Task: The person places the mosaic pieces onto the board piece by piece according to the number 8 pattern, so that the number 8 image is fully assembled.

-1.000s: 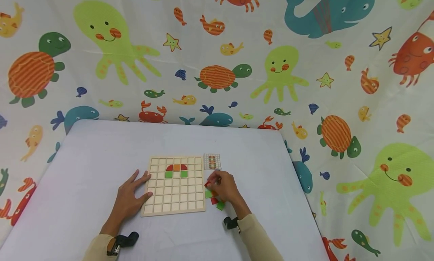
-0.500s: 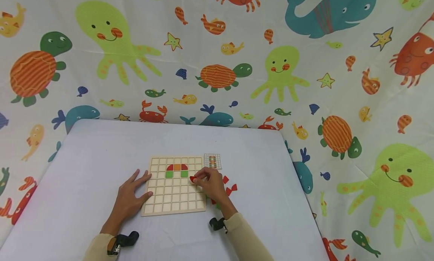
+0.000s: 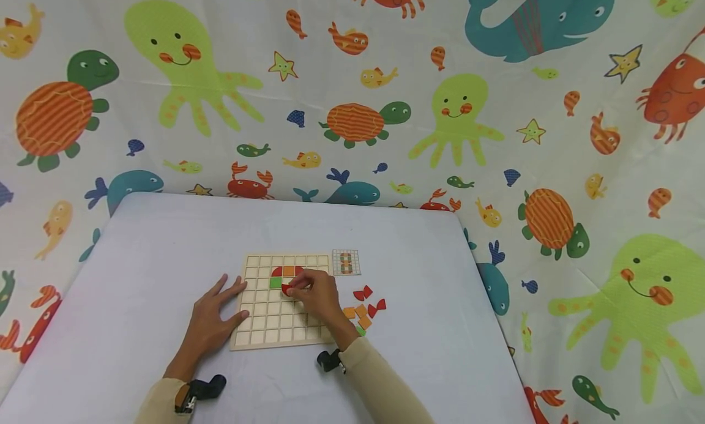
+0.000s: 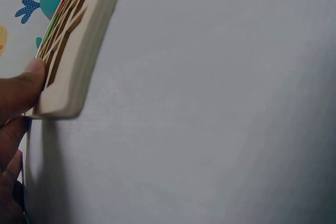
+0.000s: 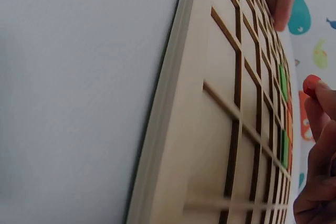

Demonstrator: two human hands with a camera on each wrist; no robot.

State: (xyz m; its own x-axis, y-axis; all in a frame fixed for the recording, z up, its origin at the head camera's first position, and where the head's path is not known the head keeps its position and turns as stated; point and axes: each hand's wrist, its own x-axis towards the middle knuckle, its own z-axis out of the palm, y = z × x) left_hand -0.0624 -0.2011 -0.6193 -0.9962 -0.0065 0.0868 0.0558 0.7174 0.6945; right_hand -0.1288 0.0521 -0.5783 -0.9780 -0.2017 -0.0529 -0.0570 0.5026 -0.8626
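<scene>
A wooden grid board [image 3: 264, 337] lies on the white table. My left hand [image 3: 212, 320] rests against its left edge with fingers spread, the thumb [image 4: 32, 77] touching the rim in the left wrist view. Over the board, my right hand [image 3: 319, 298] pinches a red rounded tile [image 3: 285, 289] between thumb and fingertips; the right wrist view shows this red tile [image 5: 311, 83] held above the grid. Set in the upper cells are a red curved tile [image 3: 277, 271], an orange square tile [image 3: 289, 271] and a green square tile [image 3: 275, 282]. The right hand partly covers the tiles on that side.
Right of the board lie loose red tiles [image 3: 367, 291], orange tiles [image 3: 360, 311] and a green tile [image 3: 360, 331]. A small pattern card [image 3: 346, 262] sits by the board's top right corner. Behind the table hangs a sea-animal cloth [image 3: 352, 63].
My right hand has carried the red tile leftward from the loose tiles to over the middle of the board, uncovering those tiles. The left hand has stayed in place.
</scene>
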